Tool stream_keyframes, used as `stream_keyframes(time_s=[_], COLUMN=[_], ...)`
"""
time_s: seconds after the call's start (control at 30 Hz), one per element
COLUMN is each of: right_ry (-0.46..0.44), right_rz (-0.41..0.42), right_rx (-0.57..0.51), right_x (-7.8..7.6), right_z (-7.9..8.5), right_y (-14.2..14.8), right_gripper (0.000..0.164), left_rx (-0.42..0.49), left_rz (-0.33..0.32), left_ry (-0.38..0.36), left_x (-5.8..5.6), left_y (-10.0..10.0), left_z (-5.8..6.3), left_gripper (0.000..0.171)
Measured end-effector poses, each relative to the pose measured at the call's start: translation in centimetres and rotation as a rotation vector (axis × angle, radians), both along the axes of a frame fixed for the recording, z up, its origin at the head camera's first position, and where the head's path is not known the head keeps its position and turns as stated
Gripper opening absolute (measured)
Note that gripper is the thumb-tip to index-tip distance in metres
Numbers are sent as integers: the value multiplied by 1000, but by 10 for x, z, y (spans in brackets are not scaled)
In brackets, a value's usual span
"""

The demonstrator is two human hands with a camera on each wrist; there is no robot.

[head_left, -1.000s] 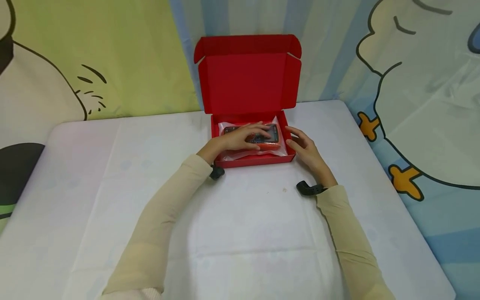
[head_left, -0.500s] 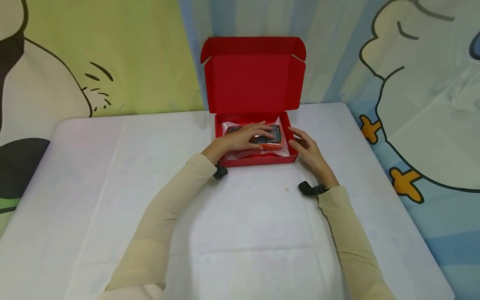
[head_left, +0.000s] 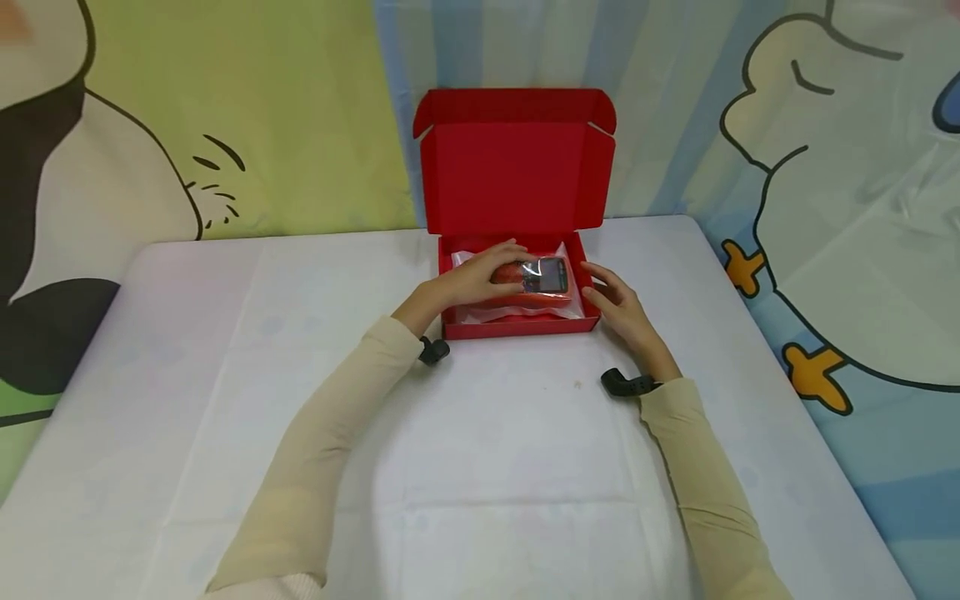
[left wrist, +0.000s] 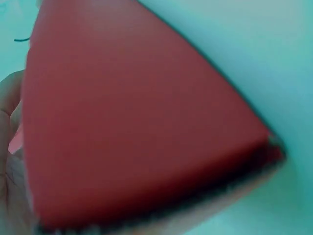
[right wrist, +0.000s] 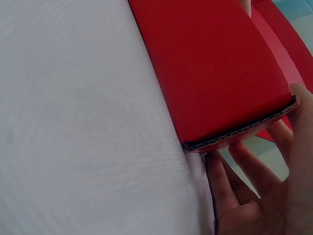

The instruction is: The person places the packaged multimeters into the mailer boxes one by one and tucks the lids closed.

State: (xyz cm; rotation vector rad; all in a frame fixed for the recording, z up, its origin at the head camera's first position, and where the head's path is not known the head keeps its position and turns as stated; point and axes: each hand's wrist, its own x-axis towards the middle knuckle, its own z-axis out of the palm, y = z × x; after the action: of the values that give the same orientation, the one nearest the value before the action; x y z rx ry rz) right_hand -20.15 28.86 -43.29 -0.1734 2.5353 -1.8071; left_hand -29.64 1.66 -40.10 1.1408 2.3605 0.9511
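Observation:
A red cardboard box (head_left: 521,328) stands on the table with its lid raised at the back. Inside it lies an orange-red handheld device (head_left: 553,277) with a grey screen, probably a multimeter, in clear plastic. My left hand (head_left: 476,279) reaches over the box's front left and grips the device's left part between thumb and fingers, covering that end. At the box's right wall my right hand (head_left: 622,308) holds the edge, thumb near the rim and bent fingers against the outside, as the right wrist view shows. In the left wrist view the box's outer wall (left wrist: 122,122) hides most of the left hand.
Pale plastic wrapping (head_left: 480,315) lies in the box around the device. The box's open lid (head_left: 517,175) leans near the patterned curtain (head_left: 300,108). A white cloth (head_left: 517,450) covers the table.
My left hand's fingers have gone from lying across the device to gripping its left end, and more of the screen shows. The right hand stays at the box's right wall.

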Motion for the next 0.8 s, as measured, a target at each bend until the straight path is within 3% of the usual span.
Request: stream_keyframes(time_s=[0.2, 0.43, 0.8], right_ry=[-14, -38, -44], right_rz=[-36, -70, -83], right_rx=[-20, -159, -130], right_x=[-10, -10, -10], right_z=[-21, -14, 1], right_y=[9, 6, -2], right_gripper=[56, 61, 61], left_rx=[63, 131, 189], left_rz=[41, 117, 181], left_ry=[17, 64, 143], left_x=[1, 1, 0], left_y=[-14, -29, -44], left_z=[6, 10, 17], left_gripper=[66, 74, 83])
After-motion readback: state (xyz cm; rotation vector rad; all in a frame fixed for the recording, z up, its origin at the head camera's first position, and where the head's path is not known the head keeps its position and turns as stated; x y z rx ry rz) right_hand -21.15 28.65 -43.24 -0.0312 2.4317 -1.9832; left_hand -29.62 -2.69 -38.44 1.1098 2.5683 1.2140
